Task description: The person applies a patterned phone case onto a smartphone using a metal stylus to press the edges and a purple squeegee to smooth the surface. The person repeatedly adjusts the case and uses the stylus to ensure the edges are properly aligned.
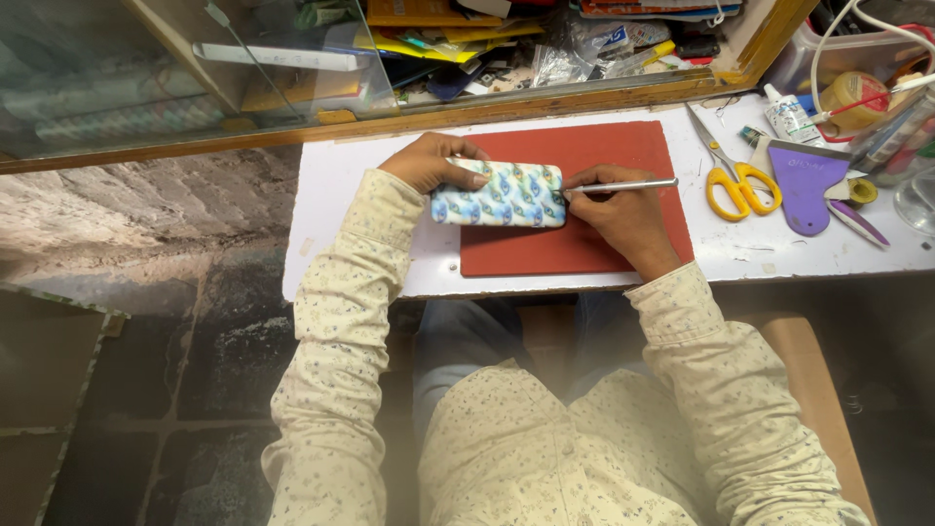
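White board [341, 185] serves as our work surface, set above a dark stone floor, with a red mat [584, 234] lying across its middle. On that mat rests a phone [499, 194] wrapped in a pale blue, feather-patterned skin, lying lengthwise between our 2 hands.

Our left hand [429, 161] curls over the phone's left end, fingers closed on its upper edge and thumb along the near corner, pinning it to the mat. Our right hand [623, 209] is closed around a thin metal craft knife [623, 184], pinched like a pen; the tip touches the phone's right end, just beyond our right fingertips, while the handle runs out to the right past the knuckles.

Further right of the right hand's fingers, well apart from them, lie yellow-handled scissors [735, 180], and beyond those a purple squeegee [804, 185]. A small white glue bottle [787, 112] stands behind the scissors. Past our left fingers, beyond the board's far edge, a wooden-framed glass cabinet [195, 68] holds rolled sheets and cluttered packets.
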A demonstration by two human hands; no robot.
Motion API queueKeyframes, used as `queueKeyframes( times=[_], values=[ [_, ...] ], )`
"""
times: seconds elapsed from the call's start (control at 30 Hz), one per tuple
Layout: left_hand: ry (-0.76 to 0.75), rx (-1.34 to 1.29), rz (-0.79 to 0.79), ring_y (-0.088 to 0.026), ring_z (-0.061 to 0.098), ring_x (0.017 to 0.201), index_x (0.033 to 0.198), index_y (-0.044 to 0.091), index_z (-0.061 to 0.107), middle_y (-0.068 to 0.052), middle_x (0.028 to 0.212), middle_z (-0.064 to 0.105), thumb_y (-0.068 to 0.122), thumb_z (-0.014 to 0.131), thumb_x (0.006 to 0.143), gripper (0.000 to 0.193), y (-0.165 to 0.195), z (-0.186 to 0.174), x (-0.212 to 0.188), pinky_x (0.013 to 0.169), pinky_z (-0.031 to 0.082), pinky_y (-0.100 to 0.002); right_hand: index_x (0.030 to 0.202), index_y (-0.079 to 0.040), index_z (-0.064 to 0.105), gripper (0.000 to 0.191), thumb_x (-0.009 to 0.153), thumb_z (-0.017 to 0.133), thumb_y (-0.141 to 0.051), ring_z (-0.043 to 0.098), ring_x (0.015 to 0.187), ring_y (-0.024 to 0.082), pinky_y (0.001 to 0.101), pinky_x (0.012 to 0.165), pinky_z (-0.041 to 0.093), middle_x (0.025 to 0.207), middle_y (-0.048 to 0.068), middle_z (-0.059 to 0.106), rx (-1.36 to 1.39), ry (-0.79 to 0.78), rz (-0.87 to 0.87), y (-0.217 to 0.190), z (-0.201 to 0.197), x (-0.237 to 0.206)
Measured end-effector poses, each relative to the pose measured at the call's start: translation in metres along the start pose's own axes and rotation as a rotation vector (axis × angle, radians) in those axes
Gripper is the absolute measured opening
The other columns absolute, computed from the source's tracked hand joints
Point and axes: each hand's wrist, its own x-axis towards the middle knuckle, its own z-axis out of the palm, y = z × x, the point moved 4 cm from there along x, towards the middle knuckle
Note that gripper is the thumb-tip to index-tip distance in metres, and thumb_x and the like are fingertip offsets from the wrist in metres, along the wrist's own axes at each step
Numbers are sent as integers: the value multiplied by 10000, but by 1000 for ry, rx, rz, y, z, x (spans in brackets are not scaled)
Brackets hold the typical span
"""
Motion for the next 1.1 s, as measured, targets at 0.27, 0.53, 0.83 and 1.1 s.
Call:
queueKeyframes(
  times=[0.27,0.53,0.83,1.1],
  values=[
    [58,43,25,-151,758,858,1150,-6,742,-117,1011,798,34,832,754,408,-13,0,-8,874,600,-280,986,-6,781,134,861,751,-46,674,707,102,227,623,533,838,85,761,-15,3,-33,0,1,-1],
    [77,-81,165,-153,748,859,1117,4,731,-96,1001,780,-15,815,726,400,-15,10,-14,836,623,-304,1005,-9,768,138,869,751,-30,683,751,86,216,662,544,880,75,765,38,68,-82,-8,-6,-7],
    [40,-562,462,-171,706,1015,1203,19,624,-101,1089,739,7,812,838,411,-23,68,10,934,580,-314,1048,-10,770,123,928,746,4,730,865,136,240,770,575,990,98,769,-174,112,-466,-49,-69,19],
    [38,-694,460,-197,689,1063,1227,38,613,-119,1142,721,31,821,839,440,-33,93,18,959,564,-351,1031,-13,766,118,915,753,6,738,891,148,252,800,586,1016,94,775,-193,75,-462,-51,-79,26]
  ],
)
